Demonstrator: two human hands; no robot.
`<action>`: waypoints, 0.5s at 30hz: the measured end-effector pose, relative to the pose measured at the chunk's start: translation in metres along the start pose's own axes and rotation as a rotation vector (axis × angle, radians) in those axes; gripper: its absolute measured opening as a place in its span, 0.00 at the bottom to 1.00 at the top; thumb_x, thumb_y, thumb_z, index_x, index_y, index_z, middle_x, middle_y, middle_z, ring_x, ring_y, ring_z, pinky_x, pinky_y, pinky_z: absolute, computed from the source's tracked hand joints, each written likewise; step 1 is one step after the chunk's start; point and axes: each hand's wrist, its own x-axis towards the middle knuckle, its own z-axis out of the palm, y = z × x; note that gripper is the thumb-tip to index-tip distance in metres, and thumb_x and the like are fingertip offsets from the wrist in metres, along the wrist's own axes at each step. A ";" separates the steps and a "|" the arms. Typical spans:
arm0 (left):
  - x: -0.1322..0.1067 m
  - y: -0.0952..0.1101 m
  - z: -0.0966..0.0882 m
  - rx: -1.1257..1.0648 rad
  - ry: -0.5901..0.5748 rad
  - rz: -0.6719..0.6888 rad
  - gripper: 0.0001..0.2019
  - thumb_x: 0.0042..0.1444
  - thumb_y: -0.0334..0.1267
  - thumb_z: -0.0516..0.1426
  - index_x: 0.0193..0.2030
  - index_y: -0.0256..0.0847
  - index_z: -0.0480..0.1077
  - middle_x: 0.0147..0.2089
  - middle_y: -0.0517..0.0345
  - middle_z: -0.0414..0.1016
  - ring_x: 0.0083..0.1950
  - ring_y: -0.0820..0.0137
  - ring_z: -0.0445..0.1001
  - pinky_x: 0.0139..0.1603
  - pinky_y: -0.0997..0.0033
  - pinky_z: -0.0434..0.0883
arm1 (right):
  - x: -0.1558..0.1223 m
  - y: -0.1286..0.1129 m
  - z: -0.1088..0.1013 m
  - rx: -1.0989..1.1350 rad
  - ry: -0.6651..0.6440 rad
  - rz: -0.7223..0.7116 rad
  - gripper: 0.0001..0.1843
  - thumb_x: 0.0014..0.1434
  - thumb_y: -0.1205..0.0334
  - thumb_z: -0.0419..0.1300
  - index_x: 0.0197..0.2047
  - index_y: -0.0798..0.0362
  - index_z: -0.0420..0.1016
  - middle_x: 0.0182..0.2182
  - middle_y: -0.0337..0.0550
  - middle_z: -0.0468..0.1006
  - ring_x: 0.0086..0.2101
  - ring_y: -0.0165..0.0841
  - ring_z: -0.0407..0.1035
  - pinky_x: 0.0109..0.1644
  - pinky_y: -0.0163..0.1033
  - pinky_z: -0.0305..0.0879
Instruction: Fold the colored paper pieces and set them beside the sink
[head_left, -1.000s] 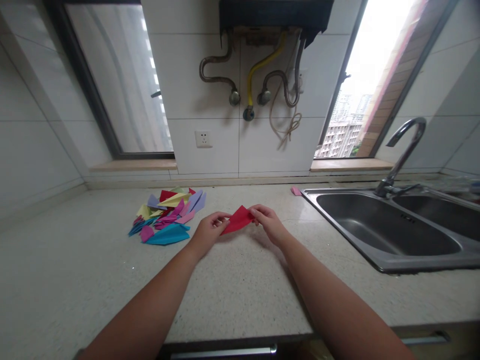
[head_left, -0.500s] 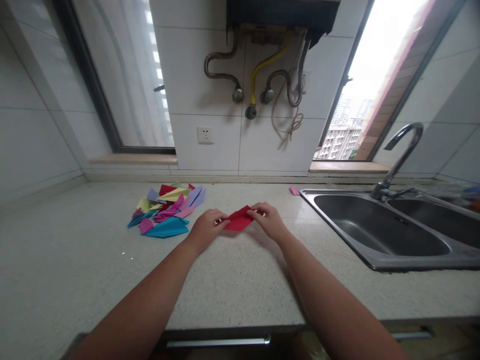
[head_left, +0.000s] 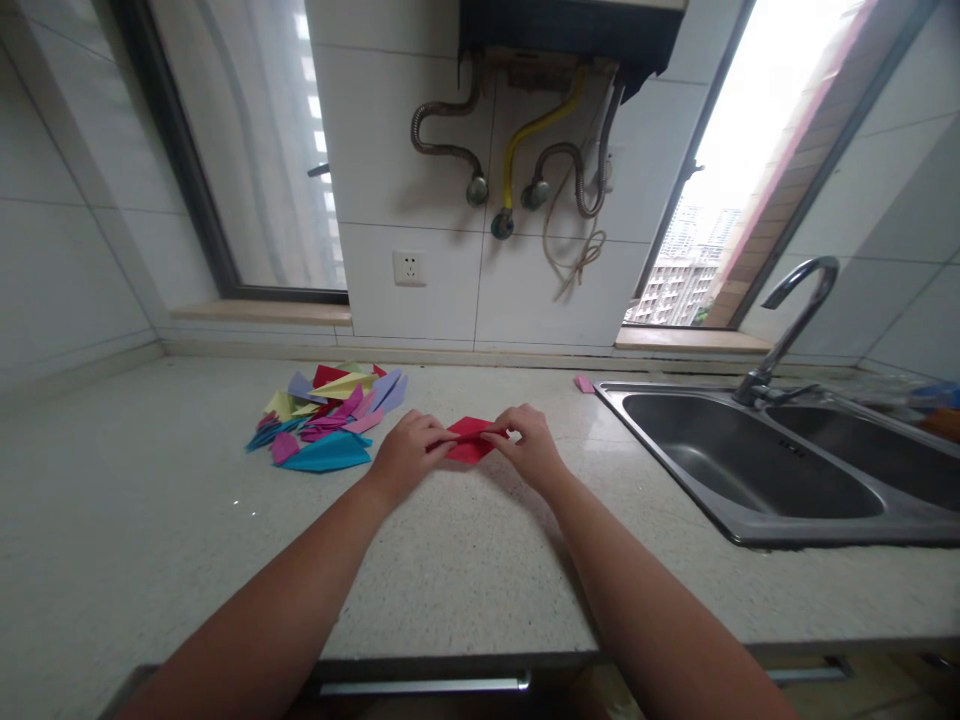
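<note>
A folded piece of red paper (head_left: 470, 451) is held between both hands just over the countertop, a crease or raised fold running across its middle. My left hand (head_left: 412, 447) pinches its left end between thumb and fingers. At the right end, my right hand (head_left: 527, 443) grips the paper the same way, thumb on the fold. To the left of my left hand lies a pile of folded coloured papers (head_left: 334, 410) in purple, yellow, pink, red and blue. The blue folded paper (head_left: 326, 453) is the piece nearest to me.
A steel double sink (head_left: 739, 455) with a chrome faucet (head_left: 799, 310) is set into the counter (head_left: 450, 570) on the right. A small pink paper piece (head_left: 584, 384) lies by its back left corner. Pipes (head_left: 510, 150) and a wall socket (head_left: 409, 268) are on the tiled wall.
The red paper has turned from a slant to nearly level, and a fold now shows across it. My right fingers have shifted slightly left and down along it. The view tilted slightly.
</note>
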 end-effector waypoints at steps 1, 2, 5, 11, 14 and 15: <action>0.000 -0.001 0.000 0.006 -0.001 0.001 0.09 0.60 0.38 0.58 0.45 0.47 0.79 0.35 0.54 0.75 0.41 0.65 0.67 0.42 0.65 0.64 | 0.000 0.001 0.000 -0.006 0.010 -0.007 0.05 0.55 0.61 0.68 0.29 0.49 0.78 0.27 0.39 0.78 0.34 0.35 0.67 0.47 0.46 0.55; 0.000 -0.002 0.001 0.012 -0.001 -0.001 0.09 0.60 0.38 0.58 0.45 0.47 0.79 0.34 0.54 0.74 0.41 0.65 0.67 0.41 0.65 0.63 | 0.000 0.001 0.000 -0.012 0.022 -0.015 0.05 0.55 0.61 0.68 0.29 0.49 0.78 0.26 0.39 0.78 0.34 0.35 0.67 0.47 0.46 0.54; 0.000 -0.003 0.002 0.026 0.013 -0.017 0.10 0.61 0.39 0.58 0.45 0.46 0.79 0.32 0.54 0.73 0.39 0.65 0.66 0.39 0.66 0.63 | 0.000 0.002 0.000 -0.039 0.059 -0.047 0.05 0.56 0.62 0.67 0.29 0.49 0.79 0.24 0.38 0.77 0.33 0.35 0.66 0.47 0.45 0.53; 0.001 0.002 0.001 0.032 0.082 -0.057 0.10 0.63 0.38 0.56 0.44 0.44 0.78 0.32 0.55 0.71 0.40 0.65 0.66 0.40 0.66 0.63 | -0.001 -0.001 0.001 -0.082 0.074 -0.088 0.05 0.58 0.62 0.65 0.30 0.49 0.78 0.25 0.40 0.74 0.33 0.36 0.66 0.44 0.44 0.54; 0.001 0.005 0.001 0.058 0.098 -0.060 0.10 0.62 0.38 0.56 0.44 0.45 0.78 0.32 0.55 0.71 0.39 0.65 0.66 0.40 0.66 0.63 | 0.000 -0.004 0.002 -0.034 0.050 -0.068 0.05 0.60 0.62 0.62 0.32 0.50 0.77 0.28 0.41 0.75 0.34 0.36 0.67 0.42 0.43 0.56; 0.001 0.005 0.000 0.069 0.103 -0.055 0.10 0.62 0.38 0.56 0.44 0.45 0.78 0.31 0.55 0.71 0.39 0.65 0.65 0.40 0.65 0.63 | 0.001 -0.005 0.002 -0.009 0.042 -0.061 0.04 0.60 0.62 0.62 0.33 0.50 0.77 0.29 0.42 0.75 0.34 0.35 0.67 0.43 0.43 0.57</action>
